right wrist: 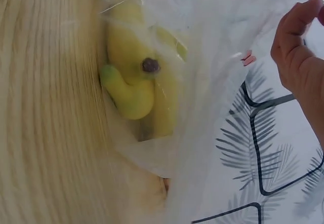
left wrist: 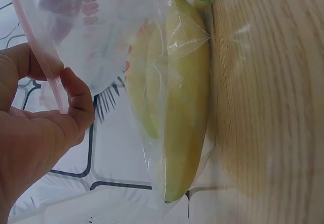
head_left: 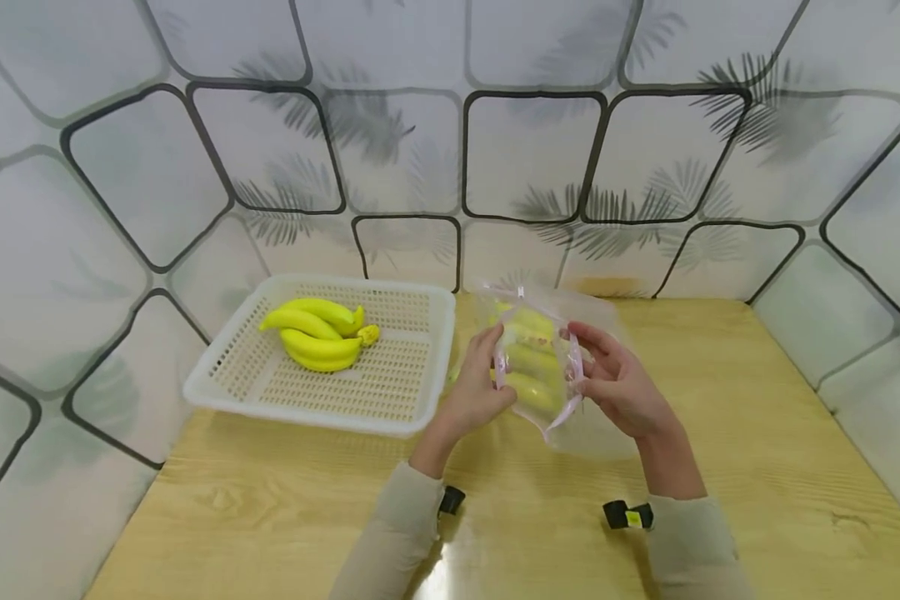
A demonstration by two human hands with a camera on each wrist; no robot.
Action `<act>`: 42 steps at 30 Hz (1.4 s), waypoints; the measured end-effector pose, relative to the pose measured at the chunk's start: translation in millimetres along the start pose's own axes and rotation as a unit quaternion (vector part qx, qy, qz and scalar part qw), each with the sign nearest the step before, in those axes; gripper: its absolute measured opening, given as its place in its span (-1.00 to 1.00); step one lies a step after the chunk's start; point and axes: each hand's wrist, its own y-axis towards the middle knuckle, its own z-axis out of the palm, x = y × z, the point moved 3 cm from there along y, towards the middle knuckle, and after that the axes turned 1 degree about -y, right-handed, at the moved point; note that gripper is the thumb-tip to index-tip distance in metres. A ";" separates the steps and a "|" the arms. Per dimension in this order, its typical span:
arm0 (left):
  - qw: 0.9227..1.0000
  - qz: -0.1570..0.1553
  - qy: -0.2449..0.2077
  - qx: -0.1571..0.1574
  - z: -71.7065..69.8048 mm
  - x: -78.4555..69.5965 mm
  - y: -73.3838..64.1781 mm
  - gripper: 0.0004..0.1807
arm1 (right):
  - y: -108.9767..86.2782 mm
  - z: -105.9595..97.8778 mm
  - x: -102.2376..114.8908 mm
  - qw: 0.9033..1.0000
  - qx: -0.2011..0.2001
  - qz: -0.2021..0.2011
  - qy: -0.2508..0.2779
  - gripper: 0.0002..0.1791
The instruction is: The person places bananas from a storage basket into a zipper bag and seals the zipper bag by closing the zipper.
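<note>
A clear plastic bag (head_left: pixel 603 429) with a pink-edged mouth stands on the table, and several yellow bananas (head_left: pixel 532 360) show inside it. On the left side of the mouth, my left hand (head_left: pixel 474 396) pinches the pink edge (left wrist: pixel 44 64) between thumb and fingers. My right hand (head_left: pixel 630 392) grips the opposite side, so the mouth is spread between both hands. In the left wrist view one banana (left wrist: pixel 185 107) lies against the film, close to the wood. Stem and tip ends of bananas (right wrist: pixel 131 87) show through the film in the right wrist view.
Left of the bag, a white perforated plastic basket (head_left: pixel 300 414) holds a bunch of yellow bananas (head_left: pixel 321 346). The wooden table (head_left: pixel 270 517) meets patterned wall covering (head_left: pixel 532 158) at the back and both sides.
</note>
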 end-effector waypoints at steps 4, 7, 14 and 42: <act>0.999 -0.035 -0.016 -0.006 2.8 -4.9 -10.6 0.02 | -11.1 9.1 14.1 0.999 0.013 -0.038 0.011 -0.21; 0.999 -0.049 -0.022 -0.003 3.5 -13.5 -16.0 0.03 | -16.3 18.1 30.2 0.998 0.032 -0.054 0.013 -0.19; 0.997 -0.068 -0.009 0.036 5.9 -38.4 -13.9 0.10 | -27.5 33.7 66.6 0.996 -0.012 -0.020 -0.081 -0.21; 0.998 -0.045 0.051 0.008 -1.0 -33.7 -5.6 -0.18 | -9.1 20.8 36.3 0.985 -0.051 0.076 -0.147 -0.18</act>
